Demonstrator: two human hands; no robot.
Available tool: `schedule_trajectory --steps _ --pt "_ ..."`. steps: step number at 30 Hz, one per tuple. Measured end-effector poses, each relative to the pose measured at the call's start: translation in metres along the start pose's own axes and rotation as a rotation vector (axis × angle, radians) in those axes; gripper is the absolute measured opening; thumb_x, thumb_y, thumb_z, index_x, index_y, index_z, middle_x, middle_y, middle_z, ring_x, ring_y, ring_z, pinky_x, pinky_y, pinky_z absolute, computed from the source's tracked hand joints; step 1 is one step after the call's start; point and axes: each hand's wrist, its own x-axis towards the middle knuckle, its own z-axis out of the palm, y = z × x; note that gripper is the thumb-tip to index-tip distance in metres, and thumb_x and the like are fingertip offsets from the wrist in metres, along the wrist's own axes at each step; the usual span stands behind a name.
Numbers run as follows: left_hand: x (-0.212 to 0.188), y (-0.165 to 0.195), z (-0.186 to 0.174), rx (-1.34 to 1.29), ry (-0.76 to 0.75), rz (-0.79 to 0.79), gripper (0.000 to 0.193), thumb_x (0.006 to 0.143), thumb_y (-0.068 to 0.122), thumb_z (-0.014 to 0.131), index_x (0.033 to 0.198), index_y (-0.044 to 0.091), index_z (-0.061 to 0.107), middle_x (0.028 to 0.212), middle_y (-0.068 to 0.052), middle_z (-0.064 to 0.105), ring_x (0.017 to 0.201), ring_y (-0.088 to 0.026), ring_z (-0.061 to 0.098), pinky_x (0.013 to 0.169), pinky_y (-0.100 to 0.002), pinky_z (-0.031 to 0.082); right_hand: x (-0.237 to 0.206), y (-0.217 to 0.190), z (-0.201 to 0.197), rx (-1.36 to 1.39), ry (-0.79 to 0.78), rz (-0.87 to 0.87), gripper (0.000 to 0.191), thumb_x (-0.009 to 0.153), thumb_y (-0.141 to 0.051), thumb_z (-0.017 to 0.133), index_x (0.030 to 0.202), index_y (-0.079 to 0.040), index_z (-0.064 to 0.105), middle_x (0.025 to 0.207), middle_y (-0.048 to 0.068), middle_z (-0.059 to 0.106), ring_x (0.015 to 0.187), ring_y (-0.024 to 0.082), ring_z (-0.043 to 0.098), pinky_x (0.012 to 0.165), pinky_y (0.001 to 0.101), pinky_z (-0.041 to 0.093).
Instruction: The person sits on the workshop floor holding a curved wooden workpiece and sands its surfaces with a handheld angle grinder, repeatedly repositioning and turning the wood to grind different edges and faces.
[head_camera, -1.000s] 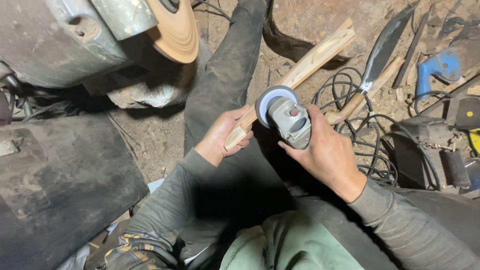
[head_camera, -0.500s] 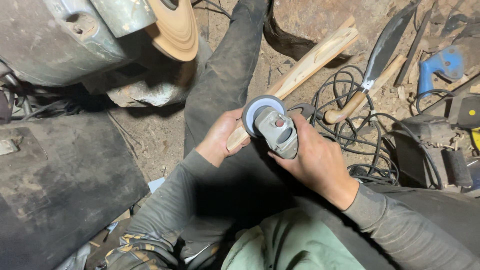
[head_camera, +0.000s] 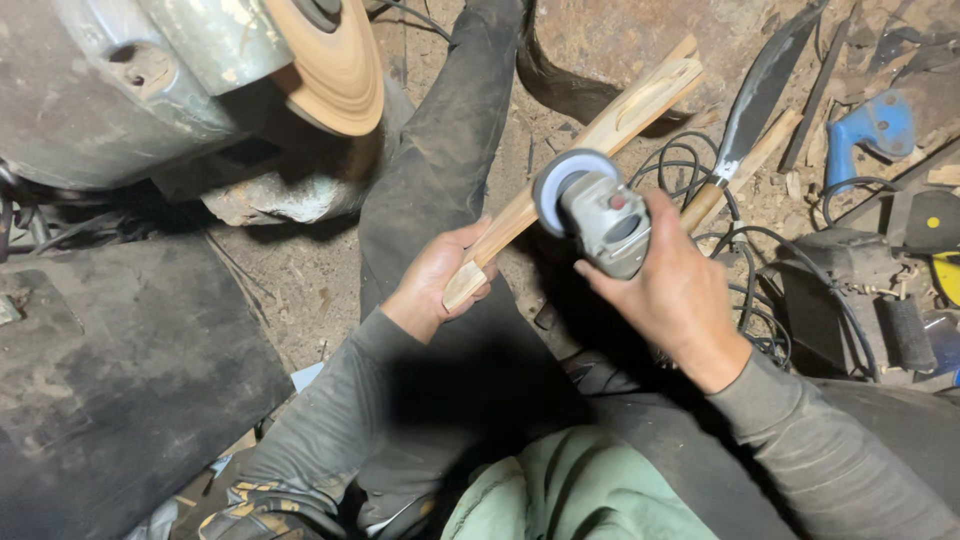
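Observation:
My left hand (head_camera: 437, 280) grips the near end of a long pale wooden piece (head_camera: 610, 125) that slants up to the right across my outstretched leg. My right hand (head_camera: 678, 285) holds a grey angle grinder (head_camera: 600, 215). Its round disc (head_camera: 562, 180) rests against the wood a little beyond my left hand. A shallow groove shows in the far end of the wood.
A large bench grinder with a tan wheel (head_camera: 335, 65) stands at upper left. A long dark blade with a wooden handle (head_camera: 755, 100), black cables (head_camera: 770, 290), a blue tool (head_camera: 880, 125) and dark power tools (head_camera: 850, 290) lie on the dirt floor at right. A black block (head_camera: 110, 380) sits at left.
The grinder has moved slightly up the wood, away from my left hand. My left hand keeps its hold on the wood's near end.

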Motion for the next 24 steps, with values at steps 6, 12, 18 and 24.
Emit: schedule_trajectory --steps 6,12,18,24 --pt "0.006 -0.004 -0.013 0.108 -0.038 -0.02 0.032 0.104 0.04 0.057 0.098 0.008 0.058 0.056 -0.003 0.05 0.036 -0.012 0.045 0.031 -0.026 0.035 0.027 0.053 -0.004 -0.007 0.114 0.008 0.093 0.079 -0.04 0.093 0.141 0.001 0.037 0.105 0.031 0.07 0.085 0.045 0.072 0.068 0.0484 0.058" --pt "0.009 -0.009 -0.023 0.123 -0.049 -0.023 0.029 0.103 0.042 0.055 0.097 0.014 0.06 0.056 -0.003 0.054 0.034 -0.012 0.048 0.029 -0.026 0.037 0.07 0.12 -0.014 0.08 0.207 0.049 0.084 0.093 -0.037 0.095 0.138 0.003 0.036 0.113 0.03 0.07 0.105 0.044 0.073 0.089 0.0456 0.059" --pt "0.001 -0.045 0.007 0.565 0.079 0.675 0.024 0.105 0.024 0.057 0.113 0.003 0.05 0.094 -0.012 0.067 0.066 -0.013 0.069 0.061 -0.03 0.059 0.065 0.141 -0.039 0.136 0.397 0.098 0.077 0.092 -0.025 0.091 0.138 0.001 0.036 0.12 0.026 0.07 0.116 0.039 0.072 0.099 0.0447 0.057" --pt "-0.013 -0.041 0.022 0.43 -0.081 0.502 0.033 0.102 0.024 0.06 0.121 0.006 0.039 0.098 -0.022 0.07 0.05 -0.015 0.057 0.048 -0.031 0.052 0.033 0.137 -0.054 0.234 0.438 0.067 0.075 0.096 -0.022 0.091 0.141 0.0 0.035 0.128 0.022 0.066 0.117 0.03 0.069 0.104 0.0382 0.055"
